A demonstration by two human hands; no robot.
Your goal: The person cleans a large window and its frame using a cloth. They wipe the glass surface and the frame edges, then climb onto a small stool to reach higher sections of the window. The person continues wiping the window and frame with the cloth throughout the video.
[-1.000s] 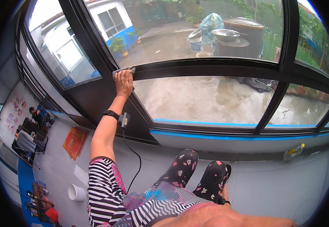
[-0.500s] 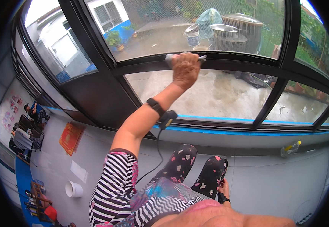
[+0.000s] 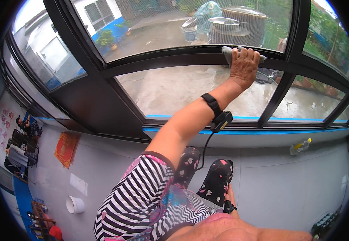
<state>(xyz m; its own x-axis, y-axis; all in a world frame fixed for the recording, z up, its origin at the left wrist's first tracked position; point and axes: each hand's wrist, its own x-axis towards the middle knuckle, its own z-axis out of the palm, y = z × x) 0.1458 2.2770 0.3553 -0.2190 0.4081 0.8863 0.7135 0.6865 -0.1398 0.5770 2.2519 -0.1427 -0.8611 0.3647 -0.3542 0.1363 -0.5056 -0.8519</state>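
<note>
My left hand (image 3: 244, 66) is closed around a grey cloth (image 3: 227, 54), pressing it against the dark horizontal window bar (image 3: 174, 61). Ends of the cloth stick out on both sides of the fingers. That arm stretches up and to the right, with a strapped black device (image 3: 222, 121) and its cable at the wrist. Low down, my right hand (image 3: 231, 195) rests against the side of my right leg (image 3: 218, 180), in dark flowered trousers. Its fingers lie along the leg, partly hidden, and nothing shows in them.
A clear bottle with a yellow cap (image 3: 300, 147) stands on the floor (image 3: 271, 172) near the low wall. A white bucket (image 3: 75, 205) and a red mat (image 3: 66, 149) are at left. Another person (image 3: 25, 123) sits far left. Pots and a basin (image 3: 224, 23) show outside the glass.
My left hand has slid right along the window bar with the cloth still in it. The view has shifted slightly; my right hand stays by the leg.
</note>
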